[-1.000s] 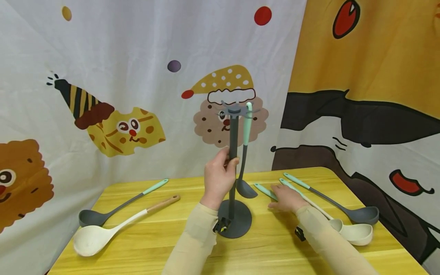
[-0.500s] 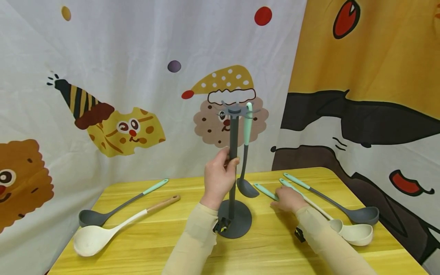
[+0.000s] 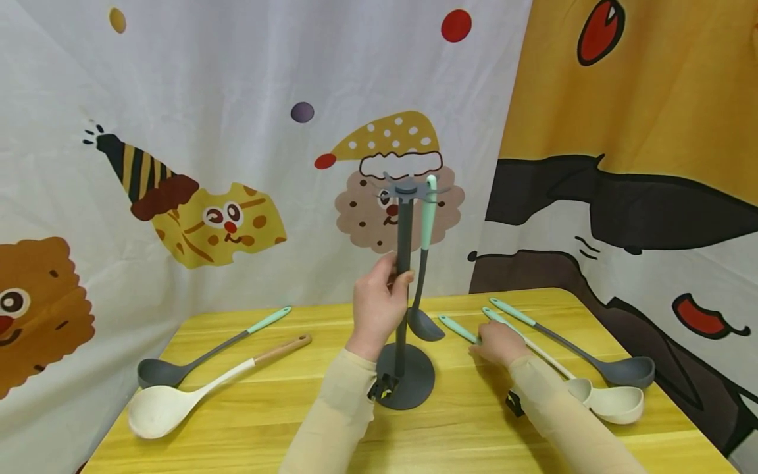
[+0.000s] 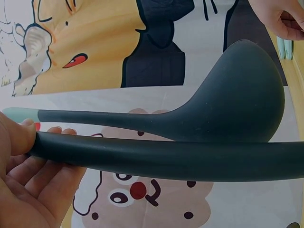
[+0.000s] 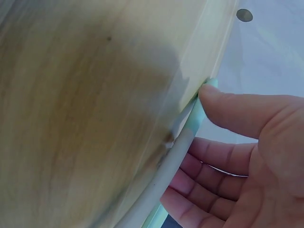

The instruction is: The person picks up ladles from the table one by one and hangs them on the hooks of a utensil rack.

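Observation:
My left hand (image 3: 379,306) grips the post of a dark grey utensil rack (image 3: 405,224), thumb on one side and fingers on the other. From a hook at its top hangs a grey ladle (image 3: 425,324) with a mint handle, its bowl beside the post in the left wrist view. My right hand (image 3: 500,343) is low over the table at the right. In the right wrist view, thumb and fingers pinch the mint handle of a pale-shafted ladle (image 5: 166,173). Its handle end (image 3: 458,328) sticks out left of the hand; the forearm hides much of its length.
Right of my right hand lie another mint-handled cream ladle (image 3: 551,361) and a grey ladle (image 3: 629,372). On the left lie a grey ladle (image 3: 162,374) and a white ladle (image 3: 156,413) with a wooden handle. A printed curtain (image 3: 237,79) hangs behind the table (image 3: 284,421).
The right hand has shifted slightly right, and its fingers have drawn in around the mint handle. The left hand keeps its grip on the post; the hanging ladle swings slightly.

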Demonstrator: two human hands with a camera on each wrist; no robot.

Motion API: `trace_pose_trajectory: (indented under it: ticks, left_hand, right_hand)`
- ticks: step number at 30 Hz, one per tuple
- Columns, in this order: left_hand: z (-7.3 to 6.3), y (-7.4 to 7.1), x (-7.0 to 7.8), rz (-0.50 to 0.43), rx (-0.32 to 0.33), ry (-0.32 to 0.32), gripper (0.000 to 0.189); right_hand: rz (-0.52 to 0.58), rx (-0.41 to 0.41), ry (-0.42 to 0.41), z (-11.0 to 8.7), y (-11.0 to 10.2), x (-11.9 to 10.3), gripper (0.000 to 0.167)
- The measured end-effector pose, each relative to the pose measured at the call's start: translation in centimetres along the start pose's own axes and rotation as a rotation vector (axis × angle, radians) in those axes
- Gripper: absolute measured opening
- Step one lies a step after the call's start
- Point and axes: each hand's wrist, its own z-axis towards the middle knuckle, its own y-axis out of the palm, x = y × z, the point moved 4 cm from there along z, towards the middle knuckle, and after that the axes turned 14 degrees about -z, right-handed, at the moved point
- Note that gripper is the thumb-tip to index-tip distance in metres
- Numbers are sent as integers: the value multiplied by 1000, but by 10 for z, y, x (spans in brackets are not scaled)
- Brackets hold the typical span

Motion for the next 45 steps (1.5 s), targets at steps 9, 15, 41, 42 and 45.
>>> trace_pose_trajectory:
  ticks: [9, 15, 41, 42, 45]
  left_hand:
    - [0, 1, -2, 14, -7, -29, 16]
    - [0, 0, -1, 18, -4, -17, 16]
    - [0, 1, -2, 11, 4, 0, 17]
    - [0, 1, -2, 13, 4, 1, 17]
    - [0, 1, -3, 17, 3, 3, 17]
  right_hand:
    - [-19, -4, 30, 4, 3, 4, 12]
    - [-35, -22, 58, 4, 2, 6, 10]
    - [144, 70, 66, 0, -20, 6, 7]
    - [145, 82, 62, 0, -22, 6, 7]
    - [153, 104, 48, 0, -28, 4, 10]
